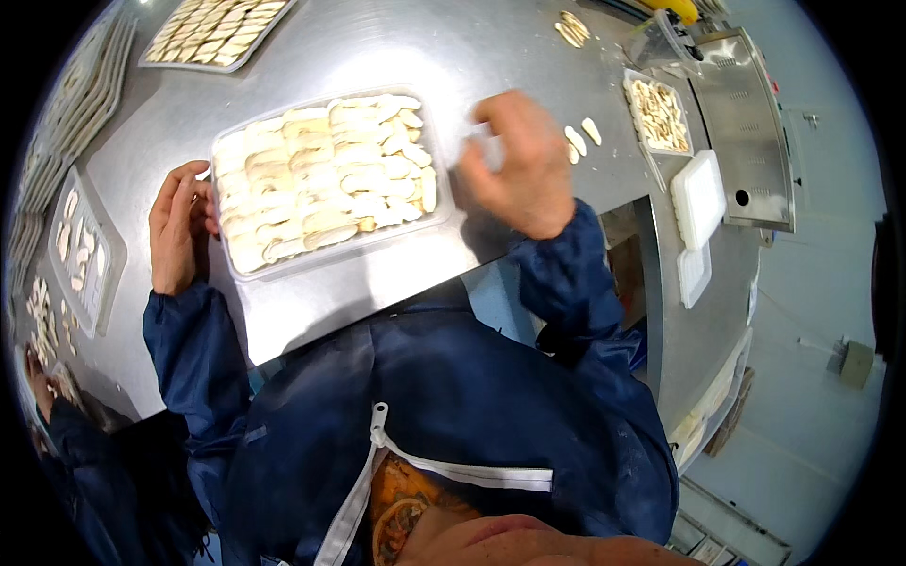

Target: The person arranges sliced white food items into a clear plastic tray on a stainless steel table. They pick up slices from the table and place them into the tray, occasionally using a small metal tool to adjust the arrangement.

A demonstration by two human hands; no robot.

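A clear plastic tray (444, 201) lies before me on the steel table, with rows of overlapping pale slices (318, 177), apparently mushroom, across it. At the tray's left edge is my left hand (180, 219), its fingers bent against or just beside the rim; part of them is hidden. Just off the tray's right side, my right hand (520, 166) hangs over the table, blurred, with fingers curled and thumb apart; nothing is seen in it. Several loose slices (577, 141) lie on the steel to its right, and another small group (572, 30) lies farther back.
A filled tray (233, 65) stands at the back left, near stacked trays (85, 106). A partly filled tray (110, 283) is at left, where a co-worker's hand (42, 385) shows. At right are a tub of pieces (688, 134), white containers (701, 201) and a steel appliance (750, 127).
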